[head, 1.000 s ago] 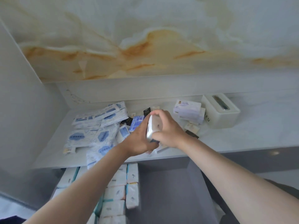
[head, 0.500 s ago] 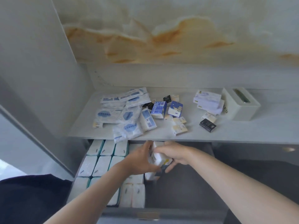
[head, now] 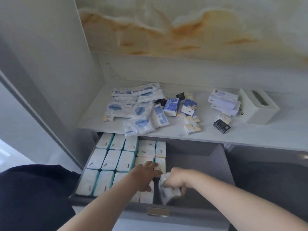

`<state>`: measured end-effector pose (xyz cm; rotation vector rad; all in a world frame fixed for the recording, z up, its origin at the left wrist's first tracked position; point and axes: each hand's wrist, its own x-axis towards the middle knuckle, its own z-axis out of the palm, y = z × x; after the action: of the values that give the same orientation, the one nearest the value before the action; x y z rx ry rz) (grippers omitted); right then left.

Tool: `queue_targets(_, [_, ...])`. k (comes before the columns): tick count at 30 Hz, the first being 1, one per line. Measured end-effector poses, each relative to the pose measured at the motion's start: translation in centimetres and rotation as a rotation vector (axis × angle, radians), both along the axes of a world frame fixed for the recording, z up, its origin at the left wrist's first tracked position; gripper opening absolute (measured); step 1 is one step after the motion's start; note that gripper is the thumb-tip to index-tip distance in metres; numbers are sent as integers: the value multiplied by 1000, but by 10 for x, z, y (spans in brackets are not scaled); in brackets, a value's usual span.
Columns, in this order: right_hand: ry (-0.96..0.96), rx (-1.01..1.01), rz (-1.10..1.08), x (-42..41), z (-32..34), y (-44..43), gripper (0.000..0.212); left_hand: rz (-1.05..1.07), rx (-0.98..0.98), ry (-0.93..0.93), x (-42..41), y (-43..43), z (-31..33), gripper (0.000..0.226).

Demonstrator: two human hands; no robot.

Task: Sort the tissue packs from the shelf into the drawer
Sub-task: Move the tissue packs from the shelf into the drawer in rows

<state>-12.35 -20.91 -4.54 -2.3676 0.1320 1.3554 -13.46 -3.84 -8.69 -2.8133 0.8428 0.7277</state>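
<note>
The grey drawer (head: 196, 155) stands pulled out below the white shelf (head: 250, 135). Its left half is filled with rows of white tissue packs (head: 111, 160). My right hand (head: 175, 180) grips a white tissue pack (head: 168, 191) low inside the drawer, just right of the rows. My left hand (head: 143, 175) lies flat with straight fingers on the packs beside it. On the shelf lie several loose packs: white-and-blue soft packs (head: 138, 112), small blue ones (head: 171, 106), cream ones (head: 191, 128) and a black one (head: 221, 126).
A white tissue box (head: 256, 108) with a slot on top stands at the shelf's right, with a stack of pale purple packs (head: 223, 101) beside it. A grey cabinet wall rises at the left. The drawer's right half shows bare grey floor. Dark cloth lies at bottom left.
Both hands came down from the shelf with the white pack into the drawer. The left hand let go of the pack and now presses on the rows; the view tilted down.
</note>
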Motion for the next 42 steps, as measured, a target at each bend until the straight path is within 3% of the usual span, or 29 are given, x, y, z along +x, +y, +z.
queue_targets(3, [43,99,-179,-12,-20,12,46,54,-67,-4,1,1,-1,68])
queue_targets(7, [46,52,-131,-17,-40,19,44,120,-134,13,4,1,0,59])
queue_targets(13, [-221,-4,-122,-3,-42,17,8,78,-98,-35,1,1,-4,63])
queue_targets(17, [-131,7,53,7,-36,7,28,134,-126,6,9,-2,0,58])
queue_targets(20, [-274,-44,293,32,-7,-10,40,165,-181,35,17,-5,6,50])
queue_targets(26, [-723,8,89,112,70,-74,34,317,-492,-64,50,-39,36,37])
queue_targets(30, [-837,-14,-50,142,67,-114,27,347,-651,-182,83,-79,58,39])
queue_targets(34, [-814,-71,-48,152,46,-116,50,328,-629,-262,115,-112,69,49])
queue_targets(37, [-836,-95,97,155,35,-113,68,349,-528,-213,138,-125,68,59])
queue_targets(42, [-908,-193,234,156,25,-110,71,378,-475,-177,156,-127,57,47])
